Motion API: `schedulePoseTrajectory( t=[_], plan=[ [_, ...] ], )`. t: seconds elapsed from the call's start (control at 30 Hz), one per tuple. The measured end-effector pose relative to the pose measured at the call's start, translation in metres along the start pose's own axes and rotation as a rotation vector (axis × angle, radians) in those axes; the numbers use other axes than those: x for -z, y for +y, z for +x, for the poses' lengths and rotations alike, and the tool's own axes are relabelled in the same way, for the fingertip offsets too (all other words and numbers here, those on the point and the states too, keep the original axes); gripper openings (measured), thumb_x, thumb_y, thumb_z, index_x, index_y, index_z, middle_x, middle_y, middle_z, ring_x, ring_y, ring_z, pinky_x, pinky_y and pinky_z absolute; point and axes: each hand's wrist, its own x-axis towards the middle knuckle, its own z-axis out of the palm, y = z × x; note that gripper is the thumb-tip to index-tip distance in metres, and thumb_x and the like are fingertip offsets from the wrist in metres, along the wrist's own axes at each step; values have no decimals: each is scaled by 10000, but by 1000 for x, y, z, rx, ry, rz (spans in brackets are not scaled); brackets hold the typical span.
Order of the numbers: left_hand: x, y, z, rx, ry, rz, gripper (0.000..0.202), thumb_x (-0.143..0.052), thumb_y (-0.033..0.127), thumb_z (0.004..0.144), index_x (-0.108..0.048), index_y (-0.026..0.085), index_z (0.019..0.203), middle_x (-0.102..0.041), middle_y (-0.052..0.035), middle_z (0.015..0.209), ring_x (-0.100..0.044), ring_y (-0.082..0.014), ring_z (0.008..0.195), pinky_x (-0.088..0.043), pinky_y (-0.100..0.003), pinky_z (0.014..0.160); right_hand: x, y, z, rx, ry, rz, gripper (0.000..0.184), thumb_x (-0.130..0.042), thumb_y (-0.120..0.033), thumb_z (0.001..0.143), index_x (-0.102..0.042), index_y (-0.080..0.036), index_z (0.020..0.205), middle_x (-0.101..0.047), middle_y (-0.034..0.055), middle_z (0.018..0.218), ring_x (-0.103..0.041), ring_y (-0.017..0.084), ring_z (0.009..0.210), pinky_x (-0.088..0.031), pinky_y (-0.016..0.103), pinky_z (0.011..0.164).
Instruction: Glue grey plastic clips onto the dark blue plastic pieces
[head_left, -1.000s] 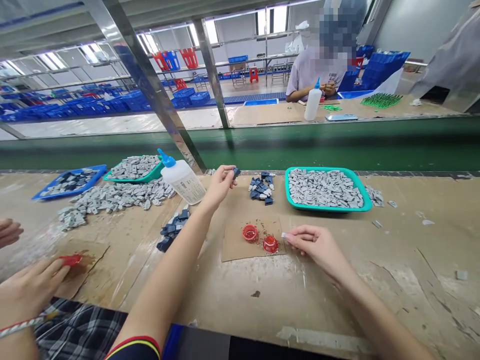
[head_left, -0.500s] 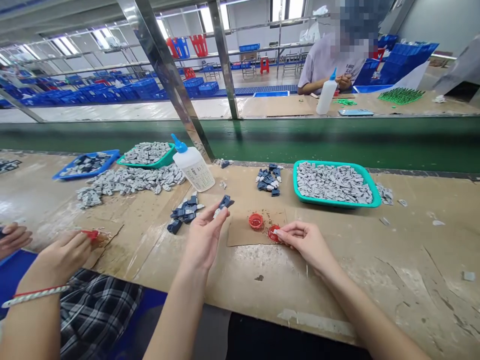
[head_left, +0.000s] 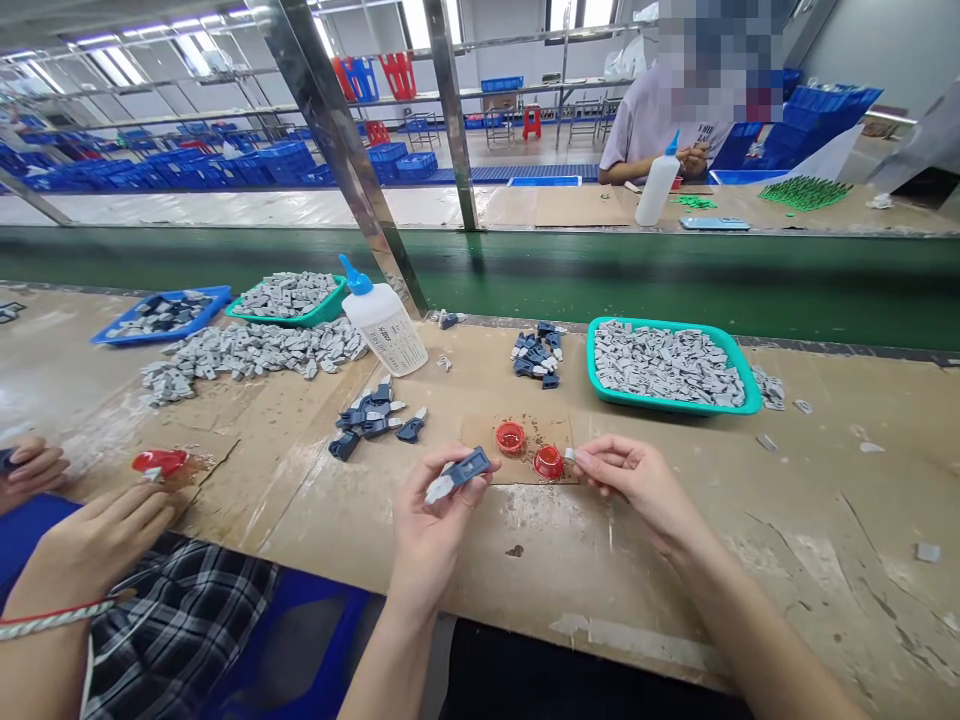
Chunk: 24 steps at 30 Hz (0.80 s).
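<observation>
My left hand (head_left: 439,520) is closed around a dark blue plastic part (head_left: 466,470) with a light grey tip pointing to the lower left. Between thumb and fingertips, my right hand (head_left: 637,480) pinches a small light grey plastic piece (head_left: 570,455). Just left of that piece stands a red cap (head_left: 548,461) with liquid in it. A second red cap (head_left: 511,437) sits behind it on the same stained cardboard piece (head_left: 525,473). Left of these lies a pile of dark blue parts with grey tips (head_left: 367,417); a similar pile (head_left: 537,355) lies farther back.
A green tray (head_left: 675,406) of grey pieces stands at back right. A white bottle with a blue nozzle (head_left: 386,325) leans near the metal post. Loose grey pieces (head_left: 255,348) spread at left. A neighbour's hand (head_left: 105,540) works by a red dish (head_left: 160,461).
My left hand has come right and nearer, turning the dark blue part. My right hand has lifted the grey piece out of the red cap, slightly to the right. Another dark blue part now lies beside the left pile.
</observation>
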Motion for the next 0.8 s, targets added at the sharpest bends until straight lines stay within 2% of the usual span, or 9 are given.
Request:
schedulePoseTrajectory(
  t=[0.13, 0.27, 0.4, 0.5, 0.67, 0.8],
  plan=[
    [-15, -3, -3, -37, -85, 75, 143, -745, 199, 758, -729, 202, 901, -704, -70, 988, -651, -192, 1018, -516, -266, 884, 10, -17, -16, 4, -5, 45, 268, -807, -398, 702, -691, -171, 783, -684, 21, 702, -501, 85, 589, -373, 196, 531],
    [-38, 0, -9, 101, -122, -26, 232, -768, 158, 723, -715, 214, 941, -743, -54, 958, -694, -178, 923, -551, -262, 833, 7, -30, -33, 47, -44, 8, 229, -790, -384, 728, -691, -180, 764, -678, 16, 691, -507, 87, 590, -369, 185, 507],
    [-54, 2, -15, 166, -124, -87, 215, -758, 148, 725, -722, 196, 932, -751, -68, 1003, -704, -204, 942, -576, -280, 822, -2, -33, -41, 94, -93, -55, 170, -815, -310, 699, -712, -191, 762, -674, 3, 685, -541, 99, 601, -386, 193, 519],
    [-58, 1, -16, 176, -111, -79, 217, -768, 146, 702, -739, 186, 914, -757, -75, 985, -714, -223, 914, -593, -302, 804, -6, -32, -42, 102, -106, -76, 161, -819, -297, 687, -715, -195, 754, -671, -4, 682, -573, 116, 625, -417, 211, 558],
    [-58, 2, -16, 202, -83, -45, 215, -784, 161, 667, -757, 181, 879, -761, -87, 954, -718, -257, 902, -608, -348, 797, -5, -28, -39, 95, -102, -106, 208, -803, -365, 689, -710, -199, 772, -698, 22, 731, -635, 175, 711, -476, 266, 670],
    [-58, 3, -18, 192, -88, -16, 198, -779, 214, 684, -770, 196, 881, -764, -80, 932, -724, -268, 877, -618, -374, 788, -4, -27, -39, 85, -137, -164, 248, -774, -415, 713, -676, -194, 769, -698, 42, 754, -637, 200, 741, -480, 300, 713]
  ],
)
